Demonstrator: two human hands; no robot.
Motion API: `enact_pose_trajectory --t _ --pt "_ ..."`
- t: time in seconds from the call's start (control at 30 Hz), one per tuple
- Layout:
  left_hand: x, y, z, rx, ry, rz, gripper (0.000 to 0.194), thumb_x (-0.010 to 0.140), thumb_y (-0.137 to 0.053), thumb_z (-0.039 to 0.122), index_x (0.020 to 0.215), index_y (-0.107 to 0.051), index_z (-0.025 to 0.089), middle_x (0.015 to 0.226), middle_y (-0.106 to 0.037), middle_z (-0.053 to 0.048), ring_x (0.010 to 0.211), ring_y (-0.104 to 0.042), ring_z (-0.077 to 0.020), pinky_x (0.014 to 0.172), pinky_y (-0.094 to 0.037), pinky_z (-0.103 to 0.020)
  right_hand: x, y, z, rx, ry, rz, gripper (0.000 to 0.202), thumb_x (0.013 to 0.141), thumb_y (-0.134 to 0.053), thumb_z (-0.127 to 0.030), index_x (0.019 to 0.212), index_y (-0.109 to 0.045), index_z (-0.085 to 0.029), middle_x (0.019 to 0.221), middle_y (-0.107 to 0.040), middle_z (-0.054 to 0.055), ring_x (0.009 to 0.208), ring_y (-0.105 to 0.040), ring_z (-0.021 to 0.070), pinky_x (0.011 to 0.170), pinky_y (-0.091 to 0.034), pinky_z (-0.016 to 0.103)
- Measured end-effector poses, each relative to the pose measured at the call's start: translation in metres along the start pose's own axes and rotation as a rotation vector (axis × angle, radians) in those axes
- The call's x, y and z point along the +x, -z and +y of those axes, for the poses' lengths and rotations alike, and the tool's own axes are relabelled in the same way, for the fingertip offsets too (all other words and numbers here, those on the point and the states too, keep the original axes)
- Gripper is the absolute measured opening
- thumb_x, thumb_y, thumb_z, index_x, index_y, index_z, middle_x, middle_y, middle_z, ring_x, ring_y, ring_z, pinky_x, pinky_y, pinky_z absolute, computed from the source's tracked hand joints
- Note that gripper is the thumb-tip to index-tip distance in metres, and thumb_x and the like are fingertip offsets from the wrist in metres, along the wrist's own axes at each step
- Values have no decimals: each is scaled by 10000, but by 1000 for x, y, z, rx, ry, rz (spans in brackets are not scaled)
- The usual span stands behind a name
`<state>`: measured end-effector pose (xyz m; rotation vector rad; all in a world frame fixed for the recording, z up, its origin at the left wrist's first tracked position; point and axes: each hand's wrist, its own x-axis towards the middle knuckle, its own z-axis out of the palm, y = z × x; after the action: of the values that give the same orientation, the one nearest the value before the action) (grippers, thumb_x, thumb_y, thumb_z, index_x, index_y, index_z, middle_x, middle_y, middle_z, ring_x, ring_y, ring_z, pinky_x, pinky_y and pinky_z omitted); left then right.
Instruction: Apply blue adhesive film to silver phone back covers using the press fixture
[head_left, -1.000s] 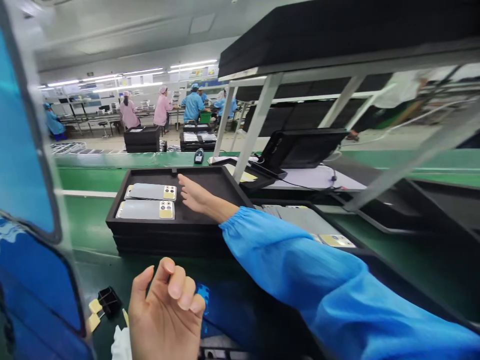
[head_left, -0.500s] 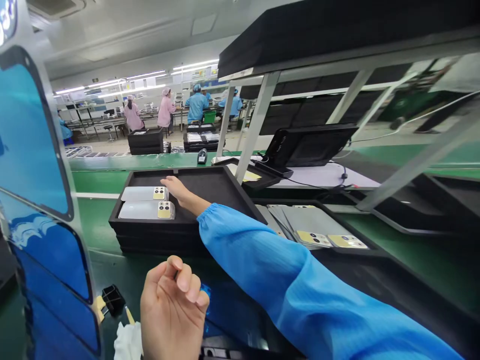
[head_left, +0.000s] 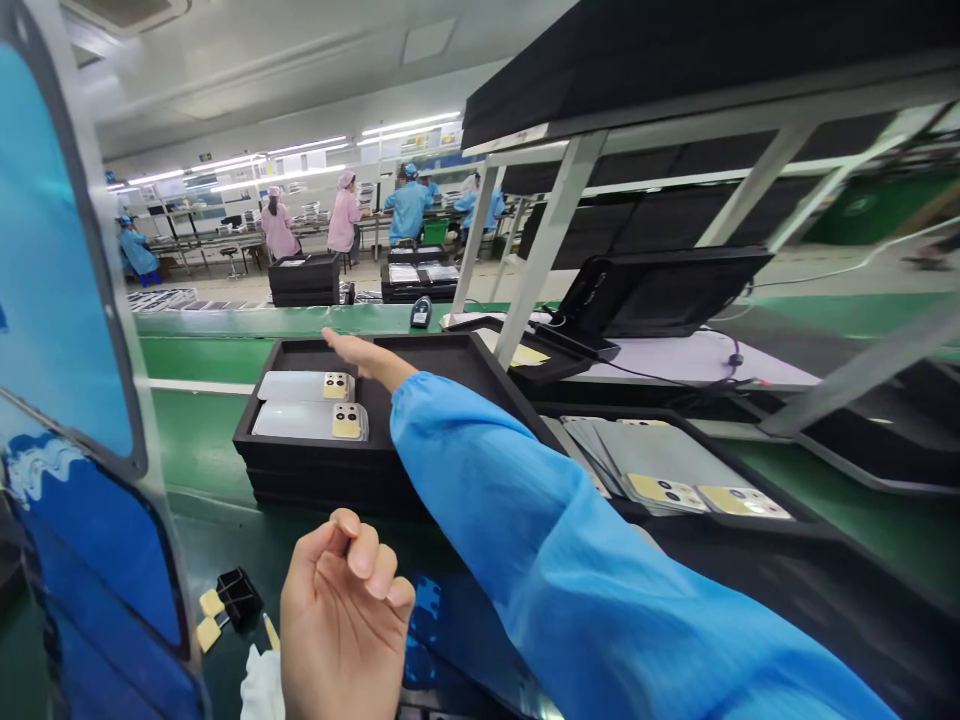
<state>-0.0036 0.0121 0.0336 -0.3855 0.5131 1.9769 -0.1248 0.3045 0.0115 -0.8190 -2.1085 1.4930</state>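
Note:
My right hand is stretched over the far side of a black tray, fingers straight and together, with nothing seen in it. Below and left of it, two silver phone back covers with yellowish camera areas lie in the tray's left part, one behind the other. Whether there are more layers beneath them is unclear. My left hand hangs in front, palm towards me, fingers loosely curled and the palm bare. A dark glossy surface with blue reflections shows beside it.
More covers lie fanned in a second black tray at right. A black binder clip, yellow pieces and a white cloth lie front left. Blue film sheets hang at left. A white frame post rises beside a monitor.
My right hand has risen slightly away from the covers, its fingers straighter. My left hand keeps its pose. The view has turned slightly left, so the trays appear further right.

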Motion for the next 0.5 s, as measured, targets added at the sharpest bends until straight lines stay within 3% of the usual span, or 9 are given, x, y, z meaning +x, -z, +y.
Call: enact_pose_trajectory --t 0.1,0.23,0.37,0.5 --pt "3 1 3 -3 7 -1 446 986 -336 169 622 -592 149 499 -442 31 386 -479 -88 406 -435 -190 3 12 8 93 -184 33 374 987 -645 -366 1307 -594 -181 1319 -627 105 1112 -661 258 924 -578 478" --pt "6 2 4 -6 4 2 431 990 -344 175 640 -592 151 506 -446 35 393 -478 -84 415 -440 -187 6 14 9 185 -291 81 385 989 -641 -372 1319 -588 -183 1338 -617 107 1132 -654 266 939 -570 489" --pt "6 3 4 -6 1 -18 416 991 -349 171 651 -589 152 513 -445 37 403 -479 -82 423 -440 -185 8 10 9 170 -295 111 382 989 -641 -369 1319 -588 -183 1334 -618 106 1123 -657 263 930 -576 482" --pt "8 4 5 0 0 -36 386 986 -368 167 671 -591 156 525 -450 42 420 -480 -79 441 -442 -182 4 13 11 43 -201 94 375 990 -642 -363 1314 -589 -181 1319 -625 104 1101 -665 255 911 -585 469"
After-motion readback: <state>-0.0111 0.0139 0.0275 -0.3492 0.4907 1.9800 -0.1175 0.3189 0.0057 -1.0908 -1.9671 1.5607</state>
